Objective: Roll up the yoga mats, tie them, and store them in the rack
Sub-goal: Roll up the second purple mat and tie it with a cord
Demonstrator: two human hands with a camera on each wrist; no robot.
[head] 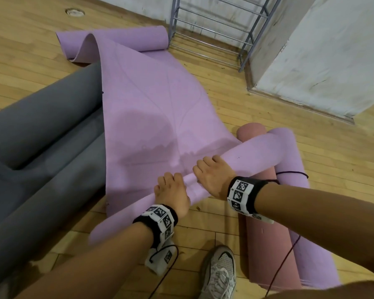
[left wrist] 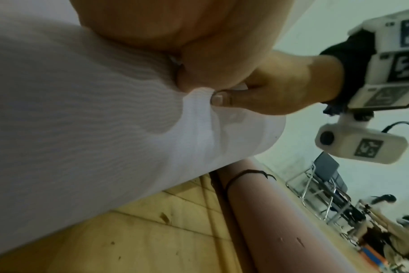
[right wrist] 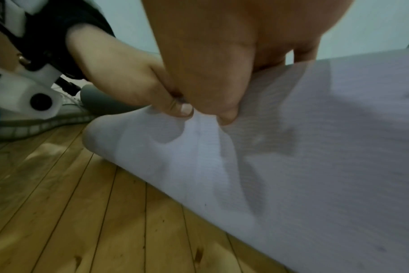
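Head view: both hands' fingers [head: 205, 162] grip lilac mat roll [head: 257, 149].

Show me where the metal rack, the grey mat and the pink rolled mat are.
rack [head: 212, 31], head view, on a middle rung.
grey mat [head: 41, 130], head view, on its upper roll.
pink mat [head: 266, 255], head view, on the roll's near half.

I noted the lilac mat's [head: 151, 117] rolled end blurred below the left hand [head: 171, 195]. Both hands' fingertips were hidden over the roll. The pink mat [head: 266, 244] lay partly covered under the right hand [head: 212, 178].
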